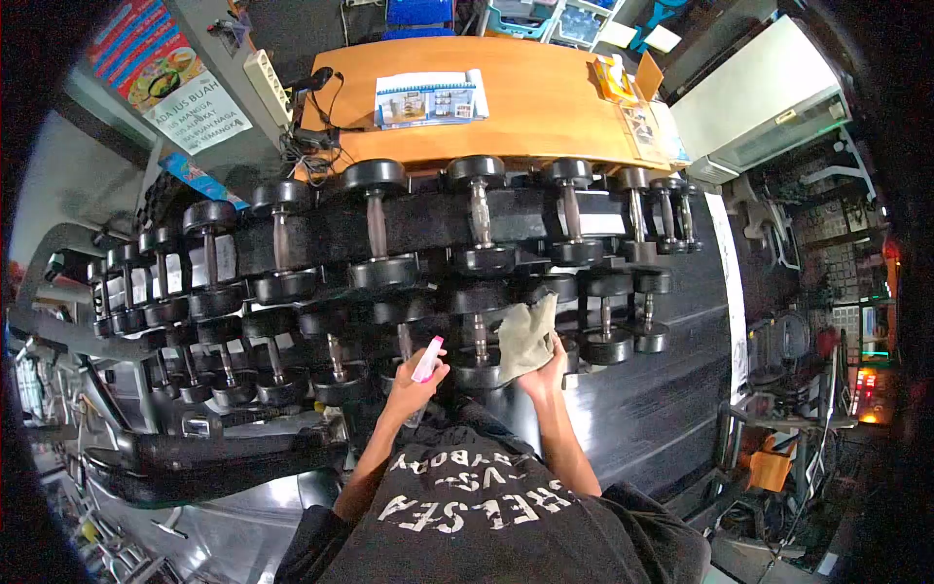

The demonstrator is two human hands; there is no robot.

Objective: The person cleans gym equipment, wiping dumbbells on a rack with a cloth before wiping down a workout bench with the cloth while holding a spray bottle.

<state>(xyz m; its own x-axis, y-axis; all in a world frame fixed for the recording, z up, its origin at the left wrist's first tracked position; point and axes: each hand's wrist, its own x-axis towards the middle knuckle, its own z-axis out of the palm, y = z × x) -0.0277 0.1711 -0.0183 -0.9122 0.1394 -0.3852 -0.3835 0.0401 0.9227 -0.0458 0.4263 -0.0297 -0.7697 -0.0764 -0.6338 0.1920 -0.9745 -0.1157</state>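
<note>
My left hand (411, 391) is wrapped round a spray bottle (427, 359) with a white and pink trigger head; most of its body is hidden by the hand and wrist. In my right hand (547, 378) is a pale grey-beige cloth (526, 339), gripped at its lower right side and hanging loose in front of the lower row of dumbbells. A black dumbbell with a metal handle (478, 336) lies between the two hands. The cloth partly covers another dumbbell (553, 288); whether they touch I cannot tell.
Two rows of black dumbbells (377, 226) fill the rack. Behind it stands a wooden desk (418, 58) bearing a calendar (431, 98), cables (313, 141) and a tissue box (615, 78). A black padded bench (229, 453) lies left; gym equipment (778, 229) stands right.
</note>
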